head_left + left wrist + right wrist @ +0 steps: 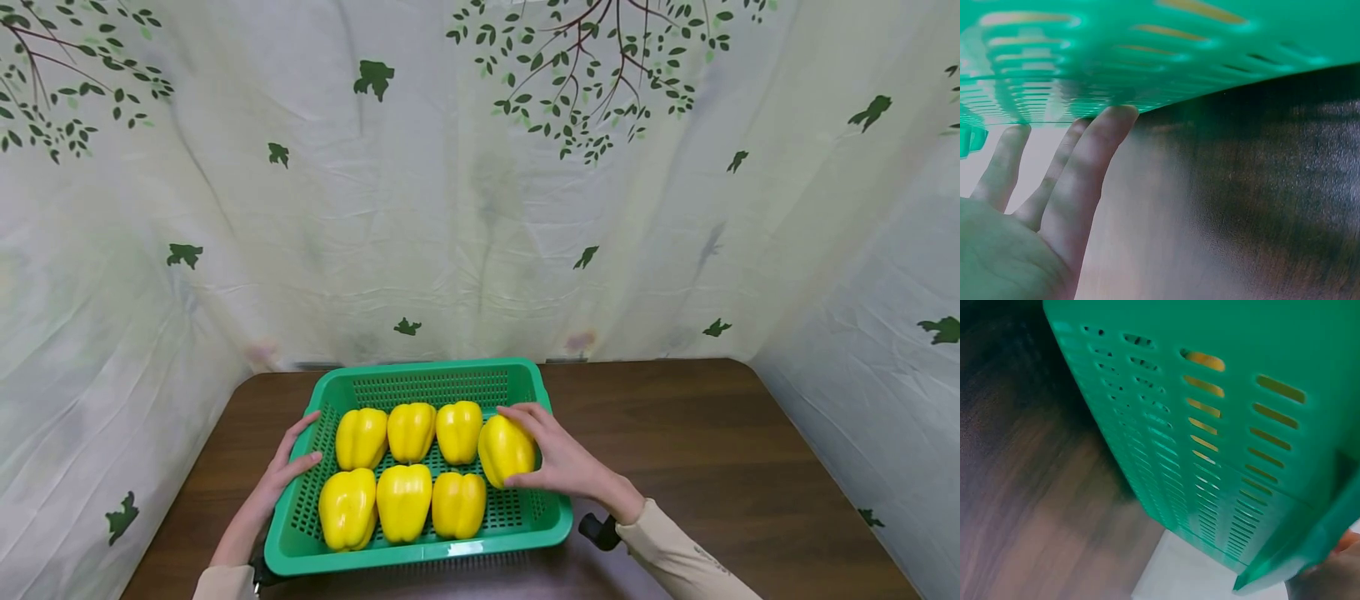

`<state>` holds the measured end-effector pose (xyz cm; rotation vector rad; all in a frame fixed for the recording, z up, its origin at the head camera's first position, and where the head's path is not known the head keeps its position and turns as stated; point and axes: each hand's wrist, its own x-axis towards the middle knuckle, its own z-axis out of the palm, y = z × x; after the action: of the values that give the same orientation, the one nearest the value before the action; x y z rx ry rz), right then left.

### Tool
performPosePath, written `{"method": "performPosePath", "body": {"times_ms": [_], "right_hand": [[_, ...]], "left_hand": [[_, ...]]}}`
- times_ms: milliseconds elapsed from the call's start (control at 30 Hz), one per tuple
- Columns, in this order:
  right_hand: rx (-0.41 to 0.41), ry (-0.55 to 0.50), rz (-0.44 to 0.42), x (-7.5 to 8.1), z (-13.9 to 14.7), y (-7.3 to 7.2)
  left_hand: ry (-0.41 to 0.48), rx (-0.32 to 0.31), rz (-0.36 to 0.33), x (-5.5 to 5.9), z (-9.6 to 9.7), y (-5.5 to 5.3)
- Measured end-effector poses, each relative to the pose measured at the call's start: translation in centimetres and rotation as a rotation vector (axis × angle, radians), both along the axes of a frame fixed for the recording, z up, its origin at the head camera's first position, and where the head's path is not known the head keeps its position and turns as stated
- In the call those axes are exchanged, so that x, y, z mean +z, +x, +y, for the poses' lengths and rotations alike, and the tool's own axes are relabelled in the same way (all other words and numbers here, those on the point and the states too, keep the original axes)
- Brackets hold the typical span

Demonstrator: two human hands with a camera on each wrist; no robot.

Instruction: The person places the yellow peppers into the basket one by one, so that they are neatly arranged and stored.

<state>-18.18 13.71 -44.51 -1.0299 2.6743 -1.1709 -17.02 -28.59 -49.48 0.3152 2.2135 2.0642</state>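
A green plastic basket point(420, 553) with slotted walls holds several yellow bell peppers point(405, 503), laid out in a back and a front row. My left hand point(281, 467) grips its left rim, with thumb and a finger over the edge; in the left wrist view, other fingers point(1088, 162) touch the slotted outer wall. At the basket's right end, my right hand point(558, 454) grips one yellow bell pepper point(504, 452) between thumb and fingers, beside the back row. The right wrist view mostly shows the basket's outer wall point(1210, 456), which hides that pepper.
Beneath the basket is a dark brown wooden table point(712, 467), its surface extending to the right. A pale cloth curtain point(480, 208) printed with leaves and branches hangs behind the table and along both sides. A black wrist device point(600, 532) sits by the right sleeve.
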Motion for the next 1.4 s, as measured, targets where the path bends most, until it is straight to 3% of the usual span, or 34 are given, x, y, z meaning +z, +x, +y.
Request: {"method": "performPosePath", "body": {"times_ms": [500, 833, 1033, 1400], "right_hand": [[-0.003, 0.135, 0.013, -0.2, -1.0, 0.2], [0.008, 0.191, 0.085, -0.4, -1.1, 0.2], [0.007, 0.217, 0.129, -0.4, -1.2, 0.3], [0.007, 0.257, 0.188, -0.9, -1.3, 0.2]], "left_hand": [[0.006, -0.010, 0.023, -0.1, -0.1, 0.0], [0.061, -0.055, 0.065, -0.6, -0.4, -0.3], [0.048, -0.037, 0.045, -0.2, -0.2, -0.2], [0.040, -0.032, 0.076, -0.2, -0.1, -0.1]]}}
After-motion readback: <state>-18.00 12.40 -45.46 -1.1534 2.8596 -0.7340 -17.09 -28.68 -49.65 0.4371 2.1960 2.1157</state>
